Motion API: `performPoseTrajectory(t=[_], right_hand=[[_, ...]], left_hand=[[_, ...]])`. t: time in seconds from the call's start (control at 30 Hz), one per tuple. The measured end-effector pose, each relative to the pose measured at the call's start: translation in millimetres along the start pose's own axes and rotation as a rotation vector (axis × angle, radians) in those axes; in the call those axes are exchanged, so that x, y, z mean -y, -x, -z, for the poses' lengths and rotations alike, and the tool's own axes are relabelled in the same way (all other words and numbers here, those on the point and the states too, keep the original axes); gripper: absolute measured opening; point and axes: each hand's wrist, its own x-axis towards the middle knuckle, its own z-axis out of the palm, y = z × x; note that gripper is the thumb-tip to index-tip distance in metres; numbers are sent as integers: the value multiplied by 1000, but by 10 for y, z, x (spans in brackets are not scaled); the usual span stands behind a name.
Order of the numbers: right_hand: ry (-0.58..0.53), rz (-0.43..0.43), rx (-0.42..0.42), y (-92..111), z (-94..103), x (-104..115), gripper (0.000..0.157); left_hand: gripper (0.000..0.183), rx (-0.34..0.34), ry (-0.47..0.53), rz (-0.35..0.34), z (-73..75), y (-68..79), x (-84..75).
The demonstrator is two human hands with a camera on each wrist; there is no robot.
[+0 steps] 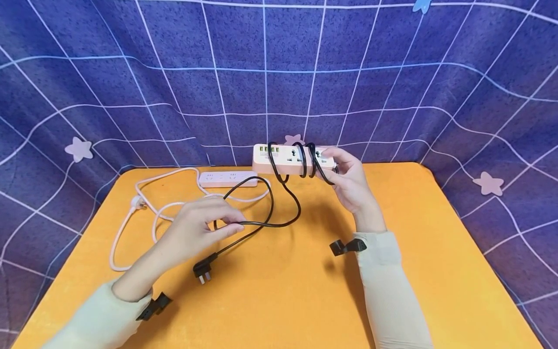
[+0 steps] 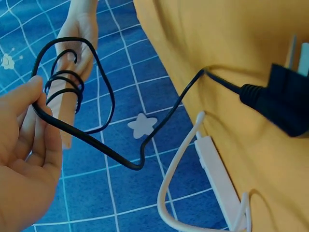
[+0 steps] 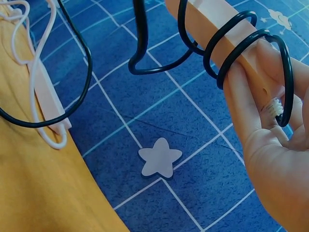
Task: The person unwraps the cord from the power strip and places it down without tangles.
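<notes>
My right hand (image 1: 352, 186) grips the right end of a white power strip (image 1: 286, 167), raised above the far edge of the table. Several turns of its black cord (image 1: 275, 225) are wrapped around the strip, mostly near the held end. In the right wrist view, the cord leaves the strip through a pale ribbed collar (image 3: 275, 108) beside my palm. Between thumb and fingertips, my left hand (image 1: 198, 223) pinches a loose stretch of that cord. Beyond the pinch, the cord loops round to a black plug (image 1: 202, 268), its prongs pointing down in the head view.
A second, pale pink power strip (image 1: 228, 180) lies at the back left of the orange table (image 1: 279, 300). Its white cord (image 1: 116, 242) and white plug (image 1: 138, 202) spread to the left. A blue gridded curtain (image 1: 279, 87) with star shapes hangs behind and at the sides.
</notes>
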Motion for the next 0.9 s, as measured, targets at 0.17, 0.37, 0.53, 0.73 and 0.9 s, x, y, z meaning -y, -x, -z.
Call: performPoseTrajectory(t=[0.17,0.37,0.53,0.73,0.9], right_hand=[[5,-7,-11,0,-6,0,40],[13,-13,-24,3,-11,6,42],[12,-9,-16,-2,-27,9,42],[11,-4,-7,-3,-30,10,43],[14,-13,-20,2,-24,9,44]], left_hand=[[26,37,-8,6,-86,42,37],[19,100,-8,18,-158,85,93],[15,192,11,74,-209,140,113],[14,247,39,83,-260,185,144],[17,280,17,68,-291,225,183]])
